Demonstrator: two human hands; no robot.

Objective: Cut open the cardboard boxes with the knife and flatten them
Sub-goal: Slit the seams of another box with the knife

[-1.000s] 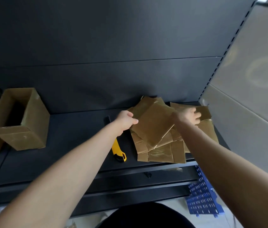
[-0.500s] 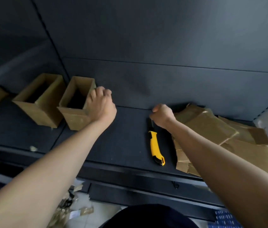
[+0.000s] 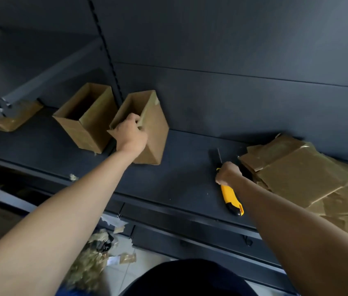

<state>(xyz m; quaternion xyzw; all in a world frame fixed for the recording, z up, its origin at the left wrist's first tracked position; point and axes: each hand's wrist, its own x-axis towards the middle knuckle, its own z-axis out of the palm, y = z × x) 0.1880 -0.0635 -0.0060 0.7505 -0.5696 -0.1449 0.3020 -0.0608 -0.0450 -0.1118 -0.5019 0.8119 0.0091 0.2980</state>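
Note:
An open-topped cardboard box (image 3: 154,133) stands tilted on the dark shelf (image 3: 179,178). My left hand (image 3: 131,133) grips its near rim, fingers hooked inside. A second open box (image 3: 87,122) stands just left of it. My right hand (image 3: 228,174) is closed around the yellow utility knife (image 3: 231,198), which lies on the shelf with its blade pointing to the back wall. A pile of flattened cardboard (image 3: 301,178) lies to the right of the knife.
Another cardboard piece (image 3: 12,118) lies at the far left under a grey shelf bracket (image 3: 4,103). Tape and cardboard scraps (image 3: 96,253) litter the floor below the shelf edge. The dark back panel (image 3: 232,92) rises right behind the boxes.
My left hand went from resting against the box to gripping its rim, and the box has shifted right and tilted. My right hand moved down onto the knife handle and closed on it.

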